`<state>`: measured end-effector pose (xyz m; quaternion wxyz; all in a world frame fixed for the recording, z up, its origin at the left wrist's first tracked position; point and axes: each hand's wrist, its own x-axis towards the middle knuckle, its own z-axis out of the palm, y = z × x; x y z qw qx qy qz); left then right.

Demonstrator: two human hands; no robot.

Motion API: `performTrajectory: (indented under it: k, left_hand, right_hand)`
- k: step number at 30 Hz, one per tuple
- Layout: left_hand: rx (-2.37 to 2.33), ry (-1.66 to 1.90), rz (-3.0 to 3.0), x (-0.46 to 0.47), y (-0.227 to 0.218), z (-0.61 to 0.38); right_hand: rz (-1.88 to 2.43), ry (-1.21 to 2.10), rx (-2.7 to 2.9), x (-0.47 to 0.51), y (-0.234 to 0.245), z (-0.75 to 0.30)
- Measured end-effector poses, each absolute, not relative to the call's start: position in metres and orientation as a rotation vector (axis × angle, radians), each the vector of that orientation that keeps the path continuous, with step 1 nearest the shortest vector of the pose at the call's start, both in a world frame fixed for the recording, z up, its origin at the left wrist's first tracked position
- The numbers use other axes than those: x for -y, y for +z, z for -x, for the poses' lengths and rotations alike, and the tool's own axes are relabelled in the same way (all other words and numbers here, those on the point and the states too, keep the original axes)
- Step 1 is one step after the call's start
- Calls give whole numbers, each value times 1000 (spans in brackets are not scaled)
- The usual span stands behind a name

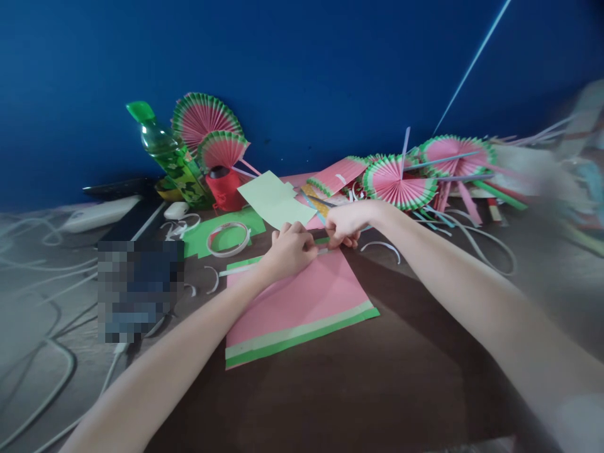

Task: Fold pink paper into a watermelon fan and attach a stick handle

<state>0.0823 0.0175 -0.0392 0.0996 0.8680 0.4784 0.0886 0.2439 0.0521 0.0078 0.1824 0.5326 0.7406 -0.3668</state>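
A pink paper sheet (302, 302) with pale and green stripes along its near edge lies on the dark brown table (377, 390). My left hand (287, 250) is curled shut at the sheet's far edge, pressing on a thin pale strip (236, 270) that runs along that edge. Just to its right, my right hand (346, 223) pinches the same strip's end. The fingertips of both hands nearly touch.
Tape roll (229, 239) on green paper lies behind the sheet. A green bottle (172, 157), a red spool (224, 187) and folded pink paper fans (401, 179) line the blue wall. A light green card (276, 200), paper offcuts and white cables (38, 365) lie around.
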Motion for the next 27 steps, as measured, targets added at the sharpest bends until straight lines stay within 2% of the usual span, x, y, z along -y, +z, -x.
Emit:
performTrajectory:
  k: [15, 27]
  left_hand:
    - [-1484, 382, -2579, -17, -48, -85]
    - [-1518, 340, -2579, -14, -44, -88]
  right_hand:
    - [-1513, -1031, -2093, -51, 10, -244]
    - [-1507, -1068, -2072, -50, 13, -243]
